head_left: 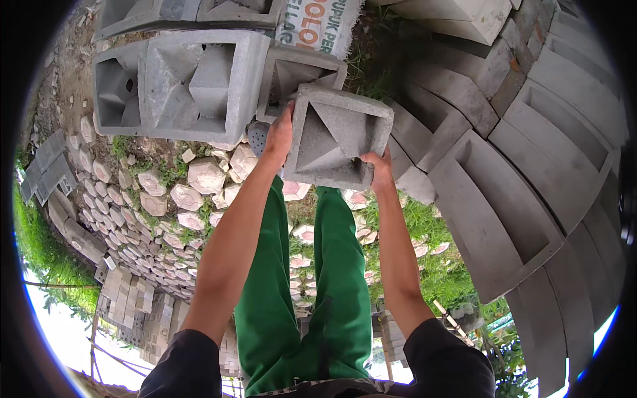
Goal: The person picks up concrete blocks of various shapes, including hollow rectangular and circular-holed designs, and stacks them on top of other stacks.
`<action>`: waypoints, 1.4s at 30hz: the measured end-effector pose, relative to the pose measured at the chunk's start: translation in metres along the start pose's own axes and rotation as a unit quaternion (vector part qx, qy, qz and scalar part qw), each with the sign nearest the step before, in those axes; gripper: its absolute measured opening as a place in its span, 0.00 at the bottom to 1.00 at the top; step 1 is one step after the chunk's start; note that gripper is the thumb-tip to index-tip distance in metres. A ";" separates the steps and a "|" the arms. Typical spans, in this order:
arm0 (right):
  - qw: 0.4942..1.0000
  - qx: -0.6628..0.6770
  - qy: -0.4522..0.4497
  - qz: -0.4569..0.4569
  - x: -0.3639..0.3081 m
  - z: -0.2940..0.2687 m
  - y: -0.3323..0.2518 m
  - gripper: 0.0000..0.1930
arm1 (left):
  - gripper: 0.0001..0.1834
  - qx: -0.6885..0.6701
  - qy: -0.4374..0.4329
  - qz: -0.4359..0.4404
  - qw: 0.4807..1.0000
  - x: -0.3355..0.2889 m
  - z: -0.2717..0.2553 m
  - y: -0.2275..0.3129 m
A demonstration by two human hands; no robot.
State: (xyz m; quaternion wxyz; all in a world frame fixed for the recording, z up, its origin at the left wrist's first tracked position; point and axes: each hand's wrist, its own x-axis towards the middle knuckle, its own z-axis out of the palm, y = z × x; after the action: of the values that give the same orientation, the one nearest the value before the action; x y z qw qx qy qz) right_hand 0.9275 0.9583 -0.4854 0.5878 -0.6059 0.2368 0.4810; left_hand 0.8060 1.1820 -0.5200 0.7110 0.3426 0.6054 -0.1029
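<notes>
Concrete block [340, 136] held between both hands [279, 136], near grey blocks [472, 212].

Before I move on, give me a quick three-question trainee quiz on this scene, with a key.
1. True or false: the left hand and right hand hold one block between them.
2. What colour are the trousers? A) black B) green C) white
3. Fill in: the printed sack lies at the picture's ____ edge.

Key: 1. True. 2. B. 3. Top.
</notes>
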 end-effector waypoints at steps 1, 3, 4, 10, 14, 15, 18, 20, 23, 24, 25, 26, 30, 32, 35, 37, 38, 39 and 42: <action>1.000 -0.012 0.014 -0.007 0.010 -0.001 0.002 0.43 | 0.41 0.008 0.025 0.038 0.999 0.004 0.006 0.004; 1.000 0.002 -0.008 -0.027 0.029 -0.003 0.001 0.43 | 0.39 0.026 0.046 0.076 0.996 0.011 0.015 0.011; 1.000 0.002 -0.007 -0.030 0.037 -0.004 0.001 0.43 | 0.38 0.045 0.041 0.091 0.994 0.015 0.016 0.017; 0.998 0.038 -0.024 -0.054 0.066 0.003 -0.003 0.37 | 0.37 0.088 0.053 0.135 0.986 0.039 0.023 0.031; 0.996 0.048 -0.029 -0.067 0.070 0.005 -0.003 0.36 | 0.37 0.027 0.045 0.140 0.989 0.042 0.027 0.030; 0.996 0.046 -0.031 -0.076 0.072 0.006 -0.002 0.36 | 0.37 0.009 0.046 0.137 0.989 0.044 0.025 0.029; 0.996 0.035 -0.023 -0.073 0.076 0.009 -0.002 0.36 | 0.37 -0.011 0.027 0.138 0.990 0.050 0.021 0.028; 0.996 0.042 -0.023 -0.079 0.077 0.011 -0.003 0.36 | 0.37 -0.003 0.033 0.120 0.992 0.052 0.022 0.031; 0.996 0.050 -0.021 -0.073 0.074 0.013 0.001 0.37 | 0.38 0.020 0.049 0.115 0.992 0.049 0.019 0.030; 0.996 0.051 -0.019 -0.067 0.076 0.014 0.002 0.38 | 0.39 0.036 0.054 0.132 0.989 0.046 0.020 0.034; 0.996 0.051 -0.020 -0.066 0.078 0.014 0.003 0.38 | 0.39 0.035 0.056 0.132 0.989 0.043 0.020 0.037; 0.997 0.048 -0.019 -0.064 0.080 0.015 0.003 0.38 | 0.39 0.069 0.081 0.124 0.987 0.039 0.020 0.041; 0.996 0.062 -0.007 -0.057 0.080 0.008 0.007 0.39 | 0.39 0.256 0.118 0.056 0.958 0.012 0.024 0.045; 0.997 0.062 -0.013 -0.050 0.084 0.003 0.011 0.39 | 0.29 0.246 0.162 0.289 0.911 -0.006 0.031 0.020; 0.997 0.067 -0.020 -0.044 0.087 0.002 0.011 0.39 | 0.32 0.337 0.197 0.449 0.804 -0.032 0.035 -0.014; 0.998 0.048 -0.027 -0.020 0.088 0.003 0.009 0.38 | 0.40 0.358 0.158 0.458 0.798 -0.053 0.033 -0.032; 0.999 0.043 -0.020 -0.023 0.084 0.006 0.009 0.36 | 0.42 0.322 0.200 0.419 0.825 -0.063 0.035 -0.043; 0.999 0.046 -0.018 -0.022 0.083 0.006 0.008 0.36 | 0.44 0.282 0.243 0.378 0.848 -0.070 0.039 -0.053; 0.999 0.049 -0.010 0.013 0.082 0.006 0.005 0.34 | 0.47 0.130 0.169 0.170 0.962 -0.052 0.033 -0.073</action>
State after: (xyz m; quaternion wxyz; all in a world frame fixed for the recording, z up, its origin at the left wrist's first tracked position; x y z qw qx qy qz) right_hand 0.9564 0.9860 -0.5580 0.6127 -0.5683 0.2623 0.4825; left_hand 0.7780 1.0938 -0.4965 0.5547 0.5422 0.6311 0.0012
